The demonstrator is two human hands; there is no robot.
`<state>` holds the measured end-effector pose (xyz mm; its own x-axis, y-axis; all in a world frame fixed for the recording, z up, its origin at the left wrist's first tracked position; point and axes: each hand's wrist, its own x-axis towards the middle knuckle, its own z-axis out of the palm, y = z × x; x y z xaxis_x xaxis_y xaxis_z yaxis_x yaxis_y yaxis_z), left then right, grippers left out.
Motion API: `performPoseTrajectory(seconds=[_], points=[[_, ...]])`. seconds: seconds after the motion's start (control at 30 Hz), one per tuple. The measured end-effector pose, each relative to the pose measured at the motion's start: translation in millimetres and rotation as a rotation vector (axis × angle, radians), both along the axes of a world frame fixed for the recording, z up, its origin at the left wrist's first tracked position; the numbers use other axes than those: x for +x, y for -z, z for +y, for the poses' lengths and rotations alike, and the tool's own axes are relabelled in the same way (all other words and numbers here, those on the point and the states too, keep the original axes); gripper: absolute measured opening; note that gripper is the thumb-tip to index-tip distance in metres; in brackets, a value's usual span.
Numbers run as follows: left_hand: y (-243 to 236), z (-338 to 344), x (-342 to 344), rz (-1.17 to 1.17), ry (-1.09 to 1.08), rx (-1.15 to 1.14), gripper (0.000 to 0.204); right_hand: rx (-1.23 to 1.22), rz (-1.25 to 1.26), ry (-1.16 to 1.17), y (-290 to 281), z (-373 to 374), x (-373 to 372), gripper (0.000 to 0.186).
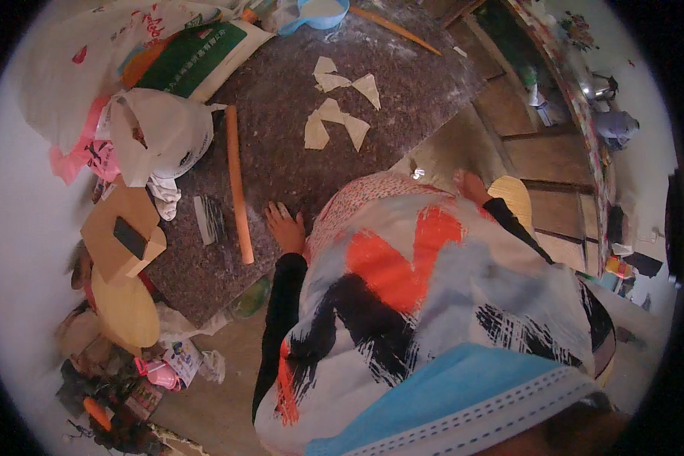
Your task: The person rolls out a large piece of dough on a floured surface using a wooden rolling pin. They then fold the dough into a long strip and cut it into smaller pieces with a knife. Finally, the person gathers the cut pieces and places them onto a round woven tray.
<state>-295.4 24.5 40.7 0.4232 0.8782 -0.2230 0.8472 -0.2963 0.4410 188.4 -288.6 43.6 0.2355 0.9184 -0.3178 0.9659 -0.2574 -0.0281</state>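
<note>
My left hand rests on the near edge of the dark speckled table, fingers spread and nothing in them. Just left of it lies a long wooden rolling pin. Beyond the pin is a flat grey and black item, its kind unclear. My right hand is at my right side, off the table, near a round yellowish stool seat; its fingers are too unclear to read. Farther up the table lie several thin, pale, angular dough-like pieces, apart from both hands.
A blue bowl with white contents and a thin wooden stick sit at the far edge. Left are a green-and-white sack, a white plastic bag and an open cardboard box with a dark phone-like slab. Wooden panelled furniture stands right.
</note>
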Motion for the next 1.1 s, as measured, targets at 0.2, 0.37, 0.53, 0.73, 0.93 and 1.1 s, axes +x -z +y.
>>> performPoseTrajectory(seconds=[0.2,0.37,0.53,0.73,0.93,1.1], points=[[-9,34,51,0.163,0.054,0.103,0.060,0.285,0.179,0.240,-41,181,42,0.046],[29,52,111,0.279,-0.050,-0.061,0.066,0.396,0.191,0.110,-4,263,107,0.053],[-35,62,184,0.333,-0.296,-0.123,0.094,0.357,0.275,0.008,30,338,143,0.057],[-16,97,190,0.394,-0.337,-0.285,0.119,0.371,0.432,-0.073,35,388,130,0.037],[11,104,141,0.356,-0.339,-0.249,0.117,0.486,0.055,0.051,26,376,219,0.035],[7,113,158,0.557,-0.260,-0.336,0.112,0.470,-0.227,0.390,81,297,434,0.038]])
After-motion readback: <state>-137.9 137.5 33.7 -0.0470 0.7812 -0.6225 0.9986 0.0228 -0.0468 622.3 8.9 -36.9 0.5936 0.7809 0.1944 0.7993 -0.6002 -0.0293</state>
